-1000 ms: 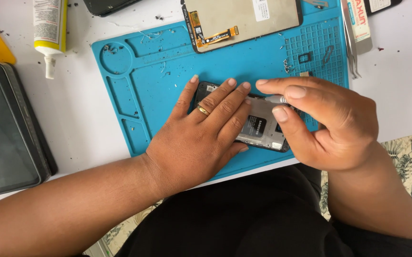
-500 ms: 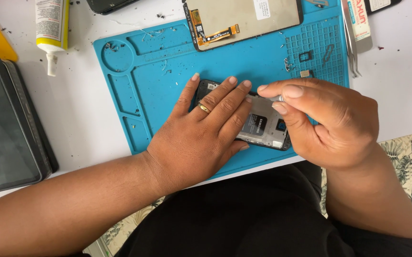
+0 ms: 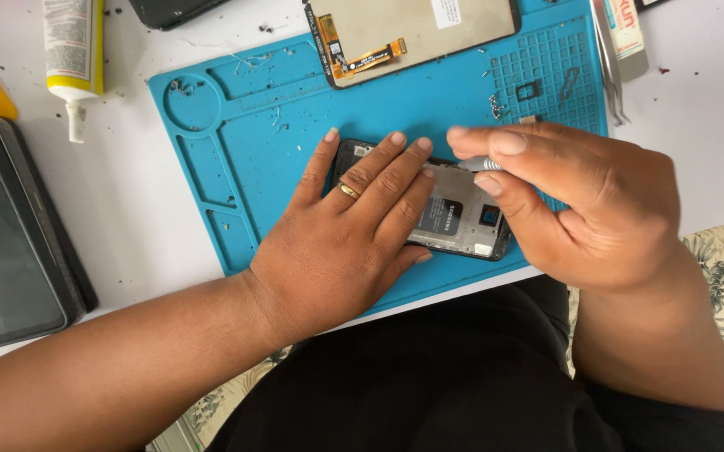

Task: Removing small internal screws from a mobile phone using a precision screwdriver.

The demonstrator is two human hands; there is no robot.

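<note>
The opened black phone body (image 3: pixel 454 219) lies lengthwise left-to-right on the blue silicone mat (image 3: pixel 245 125); the left hand (image 3: pixel 345 243) presses flat on it with fingers spread, and the right hand (image 3: pixel 580 205) is pinched on a thin grey tool (image 3: pixel 481 164).

Right hand (image 3: pixel 584 205) with thin tool (image 3: pixel 481 164) shifted slightly up-left over opened phone (image 3: pixel 462 219); view drifted.

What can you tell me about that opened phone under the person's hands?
The opened phone lies flat on the blue work mat, back cover off, showing a silvery battery and dark frame. The left hand presses flat over its left half; the right hand holds a thin metal tool at its upper edge.
</note>
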